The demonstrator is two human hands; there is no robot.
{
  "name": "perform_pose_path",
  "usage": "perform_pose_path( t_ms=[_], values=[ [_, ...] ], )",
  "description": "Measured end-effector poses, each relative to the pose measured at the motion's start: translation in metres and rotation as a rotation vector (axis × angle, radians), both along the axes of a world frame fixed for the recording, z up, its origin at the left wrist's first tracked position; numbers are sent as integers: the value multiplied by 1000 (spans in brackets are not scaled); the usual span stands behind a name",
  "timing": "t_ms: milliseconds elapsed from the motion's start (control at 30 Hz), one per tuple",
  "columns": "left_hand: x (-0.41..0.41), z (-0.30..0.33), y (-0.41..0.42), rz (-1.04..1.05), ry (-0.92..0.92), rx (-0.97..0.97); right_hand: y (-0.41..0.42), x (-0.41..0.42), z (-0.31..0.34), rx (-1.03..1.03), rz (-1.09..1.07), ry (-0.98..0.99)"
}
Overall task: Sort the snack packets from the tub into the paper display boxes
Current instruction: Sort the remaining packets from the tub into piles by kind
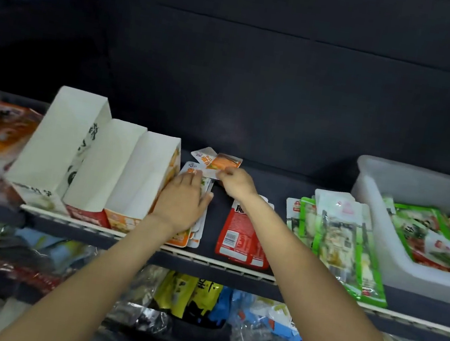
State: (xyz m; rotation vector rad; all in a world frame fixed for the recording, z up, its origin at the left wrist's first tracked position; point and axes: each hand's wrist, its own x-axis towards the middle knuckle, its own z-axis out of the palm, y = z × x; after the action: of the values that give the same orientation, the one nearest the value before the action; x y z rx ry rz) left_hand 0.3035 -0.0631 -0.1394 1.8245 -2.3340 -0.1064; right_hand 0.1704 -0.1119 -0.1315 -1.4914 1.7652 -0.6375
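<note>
Mid-sort, with the pile stage in hand: gathering orange-and-white flat foil snack packets (192, 225) into one stack just right of the three tall white paper display boxes (96, 162) on the dark shelf (232, 270). Left hand (182, 202) pressing flat, fingers straight, on that stack, touching the rightmost box's wall. Right hand (235, 182) pinching one more orange-and-white packet (220, 166) between thumb and fingertips, just behind the stack. Two loose packets of the same kind farther back. Further right of the boxes: red flat packets (241, 231), then green-edged clear packets (344, 240) overhanging the shelf's front lip, then the translucent white plastic tub (385, 223), not yet emptied. Likely next: laying the pinched packet on the stack, squaring it, lifting the lot and dropping it upright into the nearest box, whose orange print seems to match. Calls for a firm two-handed squeeze, slippery foil apt to fan out. Open room: a bare dark strip between stack and red packets; front lip close, so little slack forward.
</note>
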Motion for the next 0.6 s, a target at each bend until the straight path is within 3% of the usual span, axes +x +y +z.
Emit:
perform_pose_path(
  t_ms=[100, 333, 467, 600],
  values=[
    [-2, -5, 0, -42, -43, -53, 3, -4, -4, -22, 131, 217],
    [-7, 1, 7, -62, 46, -167, 5, -1, -4, -91, 243, 362],
    [-11, 11, 12, -61, 65, -154, 24, -13, 13, -196, 246, 345],
    [-30, 30, 23, -133, 172, -262, 61, -48, 45, -353, 225, 310]
  ],
)
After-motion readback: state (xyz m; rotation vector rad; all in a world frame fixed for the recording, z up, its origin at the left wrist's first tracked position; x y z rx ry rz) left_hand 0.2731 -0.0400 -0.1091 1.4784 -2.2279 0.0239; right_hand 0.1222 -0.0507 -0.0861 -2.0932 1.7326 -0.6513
